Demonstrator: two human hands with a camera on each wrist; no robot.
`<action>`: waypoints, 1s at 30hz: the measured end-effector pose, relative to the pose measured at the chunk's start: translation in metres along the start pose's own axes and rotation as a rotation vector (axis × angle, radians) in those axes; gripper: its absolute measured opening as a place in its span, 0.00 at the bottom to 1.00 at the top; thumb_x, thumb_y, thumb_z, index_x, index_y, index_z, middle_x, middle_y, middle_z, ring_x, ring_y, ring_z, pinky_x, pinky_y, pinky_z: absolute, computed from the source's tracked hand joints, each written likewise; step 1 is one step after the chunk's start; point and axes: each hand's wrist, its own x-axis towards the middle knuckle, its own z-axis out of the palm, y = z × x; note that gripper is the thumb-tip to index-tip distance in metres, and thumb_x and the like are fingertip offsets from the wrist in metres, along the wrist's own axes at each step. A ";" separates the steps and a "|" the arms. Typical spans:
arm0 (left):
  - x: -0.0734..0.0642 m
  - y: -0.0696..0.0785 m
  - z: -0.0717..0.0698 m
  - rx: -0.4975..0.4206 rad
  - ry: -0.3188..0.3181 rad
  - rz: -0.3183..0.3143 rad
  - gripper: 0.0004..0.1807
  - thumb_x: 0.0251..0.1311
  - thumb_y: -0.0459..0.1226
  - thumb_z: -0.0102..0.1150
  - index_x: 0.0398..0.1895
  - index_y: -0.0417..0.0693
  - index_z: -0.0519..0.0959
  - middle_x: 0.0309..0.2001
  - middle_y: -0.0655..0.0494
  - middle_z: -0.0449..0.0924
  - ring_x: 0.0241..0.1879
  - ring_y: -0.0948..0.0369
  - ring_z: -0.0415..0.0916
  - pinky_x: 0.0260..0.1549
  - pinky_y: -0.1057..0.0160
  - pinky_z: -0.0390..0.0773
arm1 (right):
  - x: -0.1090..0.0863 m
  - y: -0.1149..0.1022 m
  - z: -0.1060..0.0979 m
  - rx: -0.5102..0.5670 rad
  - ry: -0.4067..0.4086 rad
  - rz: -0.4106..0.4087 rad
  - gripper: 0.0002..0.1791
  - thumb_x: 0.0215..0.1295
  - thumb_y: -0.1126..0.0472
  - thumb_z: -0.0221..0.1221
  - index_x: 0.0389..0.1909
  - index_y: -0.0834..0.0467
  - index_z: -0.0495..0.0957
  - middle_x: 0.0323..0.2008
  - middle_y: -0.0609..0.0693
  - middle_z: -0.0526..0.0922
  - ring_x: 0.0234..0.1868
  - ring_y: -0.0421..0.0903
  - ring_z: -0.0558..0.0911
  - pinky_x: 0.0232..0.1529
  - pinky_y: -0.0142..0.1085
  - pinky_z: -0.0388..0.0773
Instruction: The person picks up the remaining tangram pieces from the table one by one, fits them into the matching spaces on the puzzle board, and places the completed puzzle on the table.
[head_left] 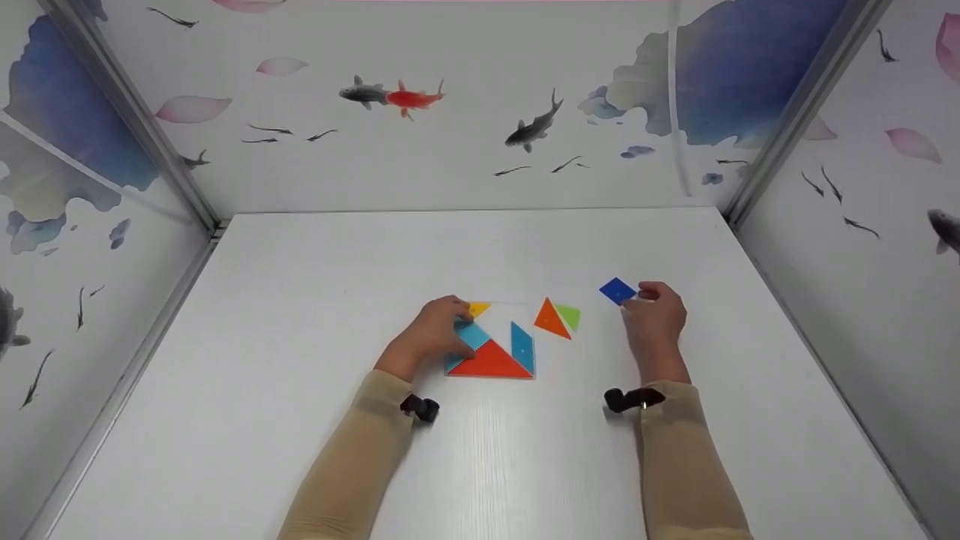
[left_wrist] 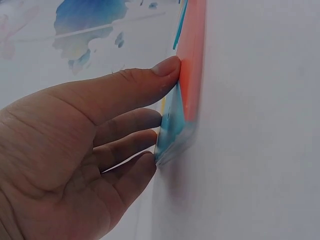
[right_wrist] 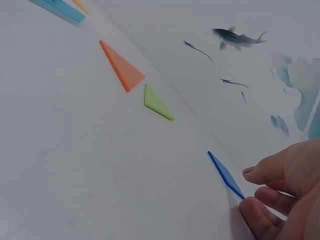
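My left hand (head_left: 435,330) grips the left side of a clear tangram tray (left_wrist: 175,145), thumb on top and fingers along its edge. In the tray lie a red triangle (head_left: 491,361), a light blue piece (head_left: 472,335), a yellow piece (head_left: 478,308) and a blue parallelogram (head_left: 523,349); the hand hides some of their left parts. My right hand (head_left: 656,322) is at a dark blue four-sided tangram piece (head_left: 617,290). In the right wrist view, a fingertip meets the near corner of this piece, while the thumb stands apart from it.
Between the tray and my right hand, an orange triangle (head_left: 551,319) and a green triangle (head_left: 569,316) lie close together on the white table (head_left: 300,262). Walls printed with fish and petals (head_left: 450,165) border the table at the back and both sides.
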 end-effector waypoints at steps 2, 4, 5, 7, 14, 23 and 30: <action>0.000 0.000 0.000 -0.001 0.001 0.000 0.30 0.54 0.38 0.81 0.63 0.44 0.84 0.75 0.48 0.72 0.76 0.47 0.65 0.75 0.48 0.74 | 0.001 0.000 0.000 -0.018 0.005 -0.010 0.28 0.70 0.64 0.63 0.71 0.55 0.75 0.67 0.55 0.76 0.66 0.55 0.76 0.66 0.44 0.80; 0.000 0.000 0.000 0.002 0.000 -0.003 0.30 0.54 0.38 0.81 0.62 0.44 0.84 0.75 0.48 0.72 0.76 0.47 0.66 0.75 0.49 0.74 | 0.003 0.001 0.001 -0.046 0.005 -0.011 0.28 0.71 0.63 0.63 0.71 0.54 0.75 0.68 0.55 0.76 0.67 0.56 0.76 0.66 0.45 0.80; 0.000 -0.001 0.000 0.004 0.001 -0.002 0.30 0.54 0.38 0.81 0.62 0.44 0.85 0.74 0.48 0.72 0.76 0.47 0.66 0.75 0.49 0.74 | 0.004 0.001 0.002 -0.062 0.003 -0.010 0.28 0.71 0.62 0.64 0.71 0.54 0.74 0.69 0.55 0.76 0.67 0.56 0.76 0.67 0.45 0.80; 0.000 0.000 0.000 -0.001 0.004 0.000 0.30 0.54 0.37 0.81 0.62 0.44 0.85 0.74 0.48 0.73 0.76 0.47 0.66 0.75 0.49 0.73 | 0.006 0.002 0.003 -0.091 0.002 -0.009 0.29 0.72 0.61 0.64 0.73 0.53 0.73 0.71 0.55 0.75 0.69 0.56 0.76 0.67 0.46 0.80; 0.001 0.001 -0.001 -0.006 -0.001 0.006 0.30 0.55 0.37 0.81 0.63 0.44 0.84 0.76 0.48 0.71 0.77 0.47 0.64 0.76 0.48 0.72 | 0.012 0.004 0.006 -0.158 -0.008 -0.020 0.33 0.73 0.57 0.63 0.77 0.53 0.69 0.76 0.55 0.71 0.73 0.58 0.74 0.70 0.49 0.79; 0.001 -0.003 0.002 -0.012 -0.009 0.023 0.30 0.54 0.37 0.81 0.62 0.43 0.84 0.75 0.49 0.72 0.78 0.47 0.64 0.78 0.49 0.69 | 0.009 0.003 0.003 -0.078 0.001 -0.017 0.27 0.77 0.59 0.59 0.75 0.53 0.72 0.75 0.57 0.71 0.71 0.57 0.76 0.68 0.47 0.80; 0.002 0.002 -0.002 -0.023 -0.014 -0.004 0.30 0.55 0.36 0.80 0.62 0.44 0.84 0.77 0.50 0.70 0.79 0.48 0.62 0.79 0.48 0.67 | 0.013 -0.006 0.007 -0.128 -0.008 -0.036 0.27 0.77 0.58 0.60 0.75 0.54 0.71 0.75 0.56 0.71 0.73 0.58 0.75 0.71 0.48 0.79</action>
